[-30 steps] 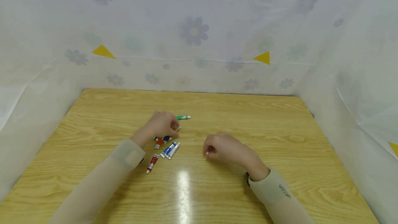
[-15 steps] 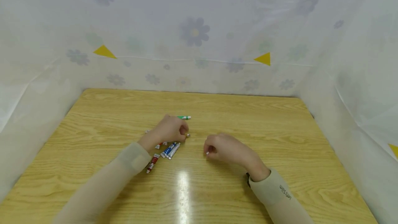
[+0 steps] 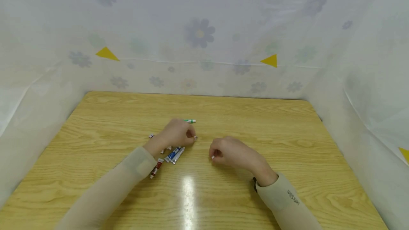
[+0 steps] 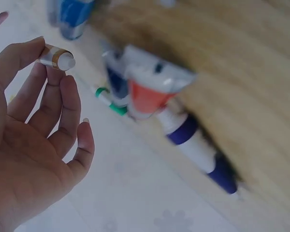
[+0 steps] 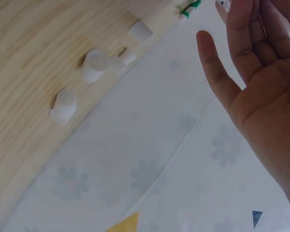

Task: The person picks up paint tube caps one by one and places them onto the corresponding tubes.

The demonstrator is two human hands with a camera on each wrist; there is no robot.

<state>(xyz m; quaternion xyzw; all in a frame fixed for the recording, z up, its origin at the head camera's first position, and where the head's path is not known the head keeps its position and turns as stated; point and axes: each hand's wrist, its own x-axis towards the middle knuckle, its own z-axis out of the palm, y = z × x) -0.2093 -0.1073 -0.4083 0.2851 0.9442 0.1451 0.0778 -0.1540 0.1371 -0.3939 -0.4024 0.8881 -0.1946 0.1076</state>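
Between thumb and fingertips, my left hand (image 3: 179, 132) pinches a small paint tube (image 4: 55, 57) with an orange band and a white tip. My right hand (image 3: 234, 152) is a short way to the right, fingers curled, with a small white piece (image 3: 213, 157) pinched at its tips; most of that piece is hidden. Under and beside the left wrist lie more paint tubes: a dark red one (image 3: 156, 168), a blue one (image 3: 173, 154) and a silver one (image 3: 178, 155). The left wrist view adds an orange-red tube (image 4: 147, 94) and a purple-banded one (image 4: 195, 150).
A green tube (image 3: 190, 121) lies beyond the left hand. Several white caps, such as this upright cap (image 5: 95, 65) and another cap (image 5: 64, 106), sit on the table by the right hand. Flowered white sheeting (image 3: 198, 77) borders the wooden table (image 3: 271, 123).
My left hand has moved right, away from the heap of tubes, and its pinched tube now shows at the fingertips. The right hand has stayed in place.
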